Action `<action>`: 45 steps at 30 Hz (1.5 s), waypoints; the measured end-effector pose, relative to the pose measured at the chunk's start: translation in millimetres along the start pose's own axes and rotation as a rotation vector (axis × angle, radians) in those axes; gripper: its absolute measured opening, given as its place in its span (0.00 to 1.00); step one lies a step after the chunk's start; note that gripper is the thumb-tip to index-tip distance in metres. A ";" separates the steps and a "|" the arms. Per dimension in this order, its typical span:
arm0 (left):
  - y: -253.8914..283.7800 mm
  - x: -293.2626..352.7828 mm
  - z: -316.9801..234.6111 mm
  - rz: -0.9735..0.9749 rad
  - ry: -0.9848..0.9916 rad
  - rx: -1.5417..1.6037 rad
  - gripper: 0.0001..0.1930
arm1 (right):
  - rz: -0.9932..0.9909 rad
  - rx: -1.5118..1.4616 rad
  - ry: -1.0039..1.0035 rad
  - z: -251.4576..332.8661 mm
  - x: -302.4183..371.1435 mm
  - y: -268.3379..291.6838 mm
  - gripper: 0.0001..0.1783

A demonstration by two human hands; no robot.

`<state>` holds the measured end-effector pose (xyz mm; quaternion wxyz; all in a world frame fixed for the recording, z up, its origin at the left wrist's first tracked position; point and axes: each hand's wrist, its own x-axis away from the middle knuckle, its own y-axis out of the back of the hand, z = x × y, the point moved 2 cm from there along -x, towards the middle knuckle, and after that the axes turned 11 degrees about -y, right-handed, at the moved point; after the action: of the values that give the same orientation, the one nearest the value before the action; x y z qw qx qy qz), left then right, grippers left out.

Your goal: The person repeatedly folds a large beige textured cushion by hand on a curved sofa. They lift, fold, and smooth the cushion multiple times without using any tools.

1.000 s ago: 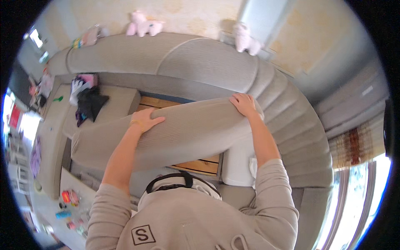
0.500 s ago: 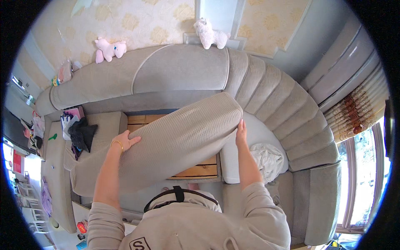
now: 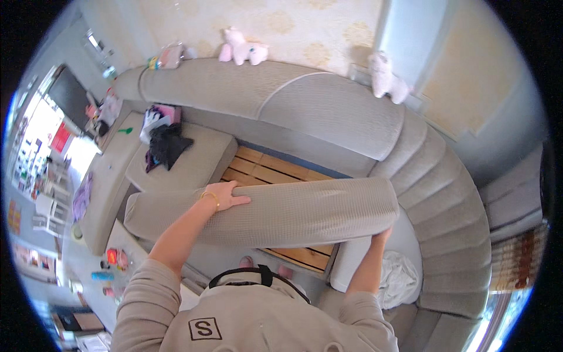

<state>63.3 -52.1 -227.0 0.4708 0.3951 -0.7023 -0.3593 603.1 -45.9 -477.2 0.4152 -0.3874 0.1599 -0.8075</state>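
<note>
A long beige ribbed seat cushion (image 3: 293, 214) is held up in front of me, above the slatted sofa base. My left hand (image 3: 226, 196) grips its upper edge left of the middle, with thumb and fingers apart. Under the cushion's right end is my right hand (image 3: 382, 236), its fingers partly hidden behind the fabric. Beneath, the bare wooden slats (image 3: 252, 164) of the sofa frame show on the far side and again near my feet.
The curved beige sofa (image 3: 328, 114) wraps around the scene. On its left seat lies a black cloth (image 3: 167, 146); a crumpled white cloth (image 3: 399, 278) is at the right. Plush toys (image 3: 387, 79) stand on the backrest. A table (image 3: 126, 246) with small items is at the left.
The cushion's right end has come down and nearer, so it lies more level across the view. Both hands moved with it. My view has turned left.
</note>
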 end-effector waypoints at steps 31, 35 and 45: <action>-11.2 185.0 270.4 -1.490 0.629 0.201 0.15 | -0.007 0.226 0.286 35.1 61.4 -81.2 0.38; -116.6 246.0 405.8 -1.327 0.736 1.124 0.30 | 0.051 0.093 0.268 16.3 66.6 -108.1 0.35; -197.8 162.8 434.8 -1.554 0.171 1.895 0.26 | 0.157 0.107 0.274 18.7 24.2 -96.1 0.33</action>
<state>-344.6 -224.8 -468.8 -0.2969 0.9167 -0.2307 0.1351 556.1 -5.9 -397.4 0.4712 -0.2374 0.2013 -0.8253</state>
